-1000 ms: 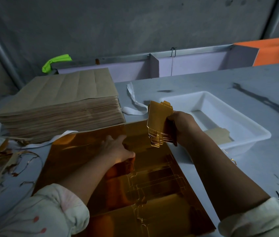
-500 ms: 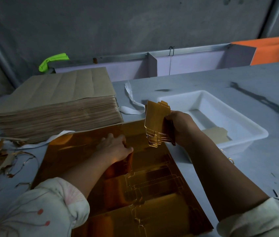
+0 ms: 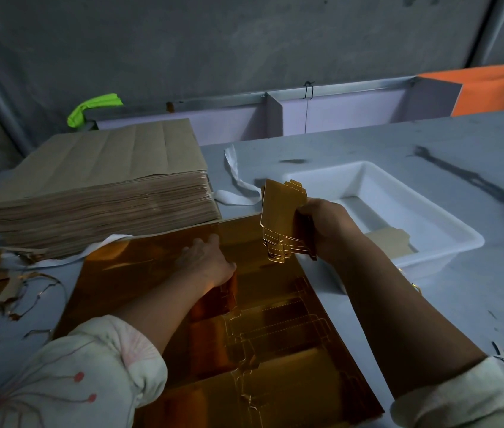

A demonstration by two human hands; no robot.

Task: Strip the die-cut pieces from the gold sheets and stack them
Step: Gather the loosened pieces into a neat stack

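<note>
My right hand (image 3: 327, 227) was clamped, fingers and thumb curled, on a fanned bundle of stripped shiny gold card cut-outs (image 3: 278, 220). It held them upright above the far edge of the large mirror-gold die-cut sheet (image 3: 139, 273), which lay flat on the grey table (image 3: 368, 143) just beside the white plastic tray (image 3: 429, 261). My left hand (image 3: 207, 264) lay on the sheet with fingers stretched forward. A cut-out under its palm looked part-lifted, but I could not tell whether the thumb pinched it. I judged the card light, thin and springy, slick on its foil face, and apt to crease or tear at the perforated tabs. I would take each piece by its broad panel and peel low, pressing the waste down.
</note>
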